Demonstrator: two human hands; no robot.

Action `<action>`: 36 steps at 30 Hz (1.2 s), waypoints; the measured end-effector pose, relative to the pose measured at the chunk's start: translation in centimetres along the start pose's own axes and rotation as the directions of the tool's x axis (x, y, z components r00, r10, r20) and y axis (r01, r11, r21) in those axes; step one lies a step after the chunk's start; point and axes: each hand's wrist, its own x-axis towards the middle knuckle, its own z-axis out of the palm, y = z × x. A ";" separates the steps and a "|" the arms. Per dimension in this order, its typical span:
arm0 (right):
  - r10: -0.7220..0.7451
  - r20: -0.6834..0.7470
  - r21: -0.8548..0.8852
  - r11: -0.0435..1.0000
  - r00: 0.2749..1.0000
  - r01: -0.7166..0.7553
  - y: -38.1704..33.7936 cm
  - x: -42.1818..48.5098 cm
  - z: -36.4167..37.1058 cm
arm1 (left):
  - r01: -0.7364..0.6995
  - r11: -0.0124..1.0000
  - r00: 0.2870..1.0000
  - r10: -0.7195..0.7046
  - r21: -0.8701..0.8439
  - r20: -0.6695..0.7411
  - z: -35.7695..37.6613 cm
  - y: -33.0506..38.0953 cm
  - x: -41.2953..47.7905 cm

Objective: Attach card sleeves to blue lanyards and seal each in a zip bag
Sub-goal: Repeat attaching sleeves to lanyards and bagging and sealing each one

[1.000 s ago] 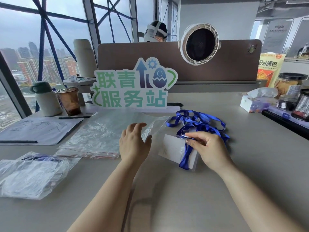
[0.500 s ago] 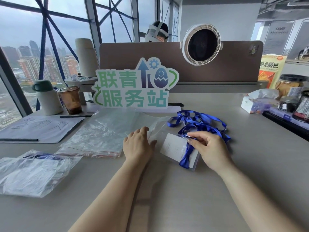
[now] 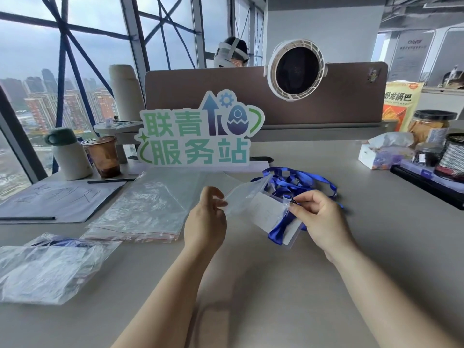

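Our left hand [image 3: 204, 219] pinches the left edge of a clear zip bag [image 3: 244, 195] between thumb and fingertips and holds it lifted above the desk [image 3: 276, 297]. Our right hand [image 3: 320, 219] pinches the top of the card sleeve [image 3: 270, 214] at its clip, with the fingers curled. The sleeve has a white card inside. It is tilted, and the bag's film overlaps its left end. We cannot tell whether it sits in the bag's mouth or only behind it.

A folded loop of the blue lanyard [image 3: 276, 233] hangs across the sleeve's near end. The rest of the strap lies in a loose tangle on the desk just beyond our right hand.

Left of our left hand lies a flat stack of empty zip bags [image 3: 150, 204]. Nearer and further left is a heap of filled bags [image 3: 47, 267] with blue showing through. At the far side stands a green-and-blue sign [image 3: 198, 136], with a brown cup [image 3: 104, 156] and a white flask [image 3: 71, 156] to its left. A tissue box [image 3: 379, 156] sits far right.
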 end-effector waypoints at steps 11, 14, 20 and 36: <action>-0.011 -0.108 -0.099 0.995 0.994 0.000 0.1 0.0 0.2 | -0.360 0.924 0.924 0.335 0.127 0.185 0.4 1.5 -1.3; -0.038 -0.138 -0.184 0.983 0.990 0.012 0.3 0.1 0.5 | -0.452 0.887 0.876 0.421 0.097 0.234 0.7 2.3 -1.9; -0.116 -0.152 -0.376 0.925 0.982 0.051 0.2 0.0 0.4 | -0.496 0.857 0.792 0.514 -0.144 0.330 1.1 2.8 -2.7; -0.532 0.132 -0.605 0.626 0.837 0.493 1.4 0.2 -0.5 | -0.600 0.786 0.770 0.517 0.148 0.374 -0.4 0.1 -0.6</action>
